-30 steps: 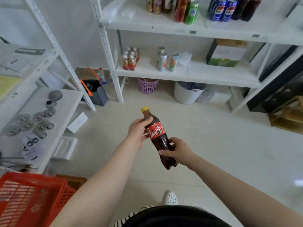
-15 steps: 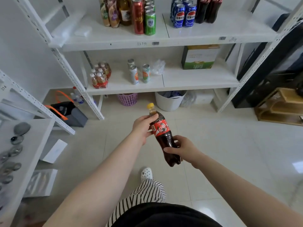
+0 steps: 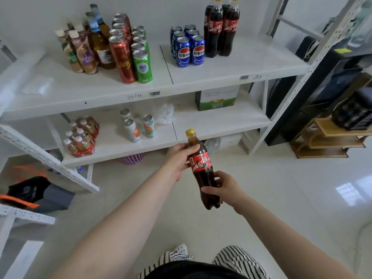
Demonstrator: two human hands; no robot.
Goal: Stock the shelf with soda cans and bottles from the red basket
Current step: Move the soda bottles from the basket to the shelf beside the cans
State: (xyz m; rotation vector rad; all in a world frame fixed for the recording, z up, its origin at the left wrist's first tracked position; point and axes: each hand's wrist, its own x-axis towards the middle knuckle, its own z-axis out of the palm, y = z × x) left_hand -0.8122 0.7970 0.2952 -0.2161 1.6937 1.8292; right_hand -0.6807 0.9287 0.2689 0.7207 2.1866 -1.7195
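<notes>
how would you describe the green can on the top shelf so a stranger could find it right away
Start at the upper white shelf and find the cluster of cans left of its middle seam. Two rows run front to back there, and the green can stands at the front of the right row, beside the tall red can. It is the only bright green one facing you.

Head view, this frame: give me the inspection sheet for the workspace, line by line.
Surface: white upper shelf, partly stocked; bare space right of the bottles.
Job's things: cola bottle with yellow cap, held in the air; matching cola bottles at the back, blue cans beside them.
Clutter: red cans, green cans, tea bottles.
Grippers: left hand holds the bottle's neck, right hand its lower body.
Cables: nothing seen.
Surroundings: lower shelf with green box; purple basket on the floor.
</notes>
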